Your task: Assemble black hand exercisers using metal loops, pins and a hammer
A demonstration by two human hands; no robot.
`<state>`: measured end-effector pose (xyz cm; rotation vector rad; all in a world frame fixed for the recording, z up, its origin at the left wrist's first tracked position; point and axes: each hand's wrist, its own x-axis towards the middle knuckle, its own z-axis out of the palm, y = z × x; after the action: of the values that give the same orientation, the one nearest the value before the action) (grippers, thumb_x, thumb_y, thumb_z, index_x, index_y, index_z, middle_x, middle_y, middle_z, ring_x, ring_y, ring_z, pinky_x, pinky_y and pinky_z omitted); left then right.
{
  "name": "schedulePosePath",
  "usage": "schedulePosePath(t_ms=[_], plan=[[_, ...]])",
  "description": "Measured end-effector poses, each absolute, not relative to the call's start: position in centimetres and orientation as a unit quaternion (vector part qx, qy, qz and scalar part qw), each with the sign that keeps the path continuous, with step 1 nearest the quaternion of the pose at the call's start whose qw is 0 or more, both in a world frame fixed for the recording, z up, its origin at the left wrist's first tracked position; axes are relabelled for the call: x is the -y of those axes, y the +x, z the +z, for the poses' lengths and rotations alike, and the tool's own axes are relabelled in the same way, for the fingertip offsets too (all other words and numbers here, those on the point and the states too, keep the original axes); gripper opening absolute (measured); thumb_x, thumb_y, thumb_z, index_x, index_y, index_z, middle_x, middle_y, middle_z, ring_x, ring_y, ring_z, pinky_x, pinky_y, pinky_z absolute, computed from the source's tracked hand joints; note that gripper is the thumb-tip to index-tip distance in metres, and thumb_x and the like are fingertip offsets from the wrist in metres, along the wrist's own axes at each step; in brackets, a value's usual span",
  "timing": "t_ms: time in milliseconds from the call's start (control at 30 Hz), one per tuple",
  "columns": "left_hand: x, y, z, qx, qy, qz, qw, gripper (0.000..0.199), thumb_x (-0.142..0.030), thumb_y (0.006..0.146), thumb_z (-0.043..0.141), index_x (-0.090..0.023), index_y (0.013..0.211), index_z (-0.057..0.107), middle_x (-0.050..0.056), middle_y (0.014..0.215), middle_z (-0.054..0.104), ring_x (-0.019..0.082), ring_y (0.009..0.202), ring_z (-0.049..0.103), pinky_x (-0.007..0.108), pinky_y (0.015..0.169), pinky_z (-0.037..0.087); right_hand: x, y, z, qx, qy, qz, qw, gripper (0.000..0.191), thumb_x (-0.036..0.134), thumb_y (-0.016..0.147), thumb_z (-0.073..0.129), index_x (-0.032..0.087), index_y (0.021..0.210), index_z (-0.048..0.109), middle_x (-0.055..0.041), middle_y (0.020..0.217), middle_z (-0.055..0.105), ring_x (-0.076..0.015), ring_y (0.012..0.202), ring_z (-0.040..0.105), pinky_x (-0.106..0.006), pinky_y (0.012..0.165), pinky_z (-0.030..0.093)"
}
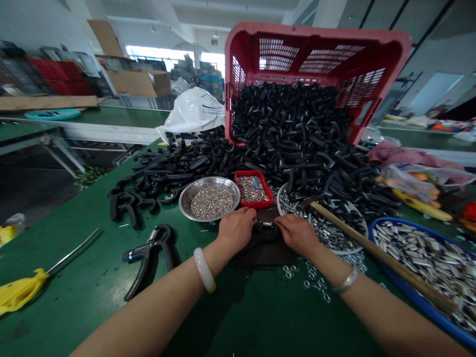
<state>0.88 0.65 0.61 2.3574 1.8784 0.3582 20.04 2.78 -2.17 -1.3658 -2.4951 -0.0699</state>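
Nearest me, a smooth, pale bangle (pixel 204 270) circles my left wrist and a shiny metal bracelet (pixel 347 281) my right. My left hand (pixel 238 229) is curled, thumb and fingers closed on the left side of a black handgrip (pixel 256 240); my right hand (pixel 299 235) pinches at its right end, thumb and fingertips pressed together. The exact contact is hidden by my fingers. The handgrip is between my hands, over a flat, dark brown plate (pixel 275 256). Its bright coiled spring (pixel 266 224) has its long axis running left to right, one end toward each hand. The dark handles blend into the plate, so I cannot tell which way their tips point.

Small ring-shaped metal nuts (pixel 322 283) lie loose on the green table (pixel 219 325) just beside the plate. To the left rests another handgrip (pixel 163 250), its matte black handles forming a V that opens toward me.

Just beyond my hands are a round, shiny metal bowl (pixel 185 201) of small pins and a square, red plastic tray (pixel 256 204) of slender ones. At right, a hammer's smooth wooden handle (pixel 372 246) slants over a blue basin (pixel 394 220) of silvery tubes. Farther off, curved black handles (pixel 290 116) spill from a tipped, slotted red crate (pixel 323 32), beside a crinkled white bag (pixel 197 109).
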Motion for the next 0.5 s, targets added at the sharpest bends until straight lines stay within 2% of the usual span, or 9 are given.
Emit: schedulePosePath(t_ms=[167,400,500], plan=[[-0.6,1.0,0.4,-0.621,0.774,0.115,0.040,0.021,-0.030,0.086,0.035,-0.022,0.091,0.054,0.003,0.095,0.059,0.018,0.082,0.056,0.028,0.065,0.040,-2.5,19.9,-1.8,0.890,-0.441,-0.076,0.085,0.029,0.006,0.074,0.041,0.017,0.092,0.061,-0.0084,0.084,0.060,-0.0182,0.082,0.052,-0.027,0.072,0.039],[-0.6,1.1,0.3,-0.634,0.762,0.124,0.056,0.020,-0.029,0.085,0.037,-0.022,0.092,0.055,0.004,0.096,0.058,0.018,0.084,0.055,0.030,0.068,0.040,-1.9,19.5,0.0,0.897,-0.433,-0.088,0.014,0.029,0.004,0.071,0.043,0.016,0.091,0.060,-0.0101,0.084,0.061,-0.0209,0.082,0.054,-0.028,0.066,0.041],[-0.8,0.9,0.7,-0.622,0.751,0.196,0.100,0.015,-0.028,0.081,0.045,-0.022,0.087,0.058,0.003,0.098,0.058,0.018,0.090,0.052,0.030,0.075,0.040,-2.0,19.3,1.0,0.889,-0.450,-0.052,0.068,0.025,0.015,0.078,0.046,0.019,0.096,0.062,-0.0093,0.087,0.063,-0.0205,0.083,0.057,-0.029,0.067,0.043]])
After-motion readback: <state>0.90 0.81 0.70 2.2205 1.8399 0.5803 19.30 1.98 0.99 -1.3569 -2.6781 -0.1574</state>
